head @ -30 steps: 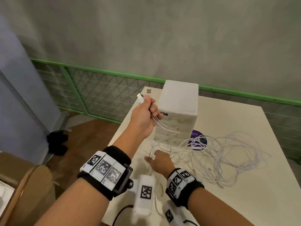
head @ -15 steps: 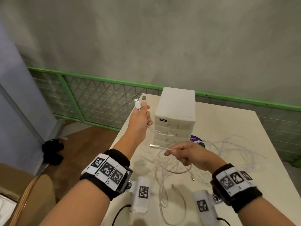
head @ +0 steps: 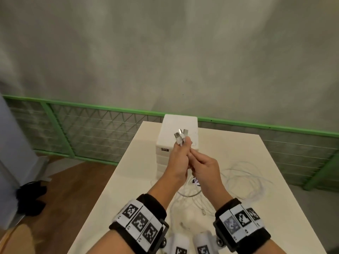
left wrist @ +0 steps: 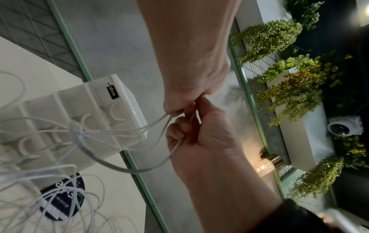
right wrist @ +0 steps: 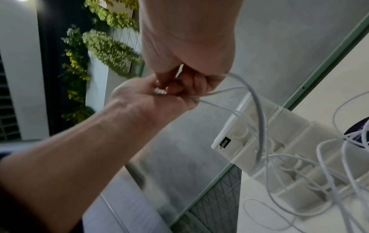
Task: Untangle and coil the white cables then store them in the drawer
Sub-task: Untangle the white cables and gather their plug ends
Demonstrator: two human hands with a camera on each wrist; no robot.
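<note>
My left hand (head: 178, 158) is raised in front of the white drawer unit (head: 178, 125) and grips the ends of white cables, whose metal plugs (head: 180, 135) stick up above its fingers. My right hand (head: 205, 165) is pressed against it and pinches a white cable just below. In the left wrist view the strands (left wrist: 159, 124) run down from my left hand (left wrist: 185, 100), and one loops to my right hand (left wrist: 201, 134). The rest of the white cables (head: 244, 180) lie tangled on the table (head: 238, 147). All drawers (left wrist: 79, 119) look closed.
A dark round sticker (head: 196, 181) lies on the table under the cables, in front of the drawer unit. A green-framed mesh railing (head: 91, 129) runs behind the table, before a grey wall. Left of the table are a wooden floor and a dark object (head: 31, 197).
My right hand has lifted a cable end off the table and brought it to my left hand. The left hand has moved right, in front of the drawer unit.
</note>
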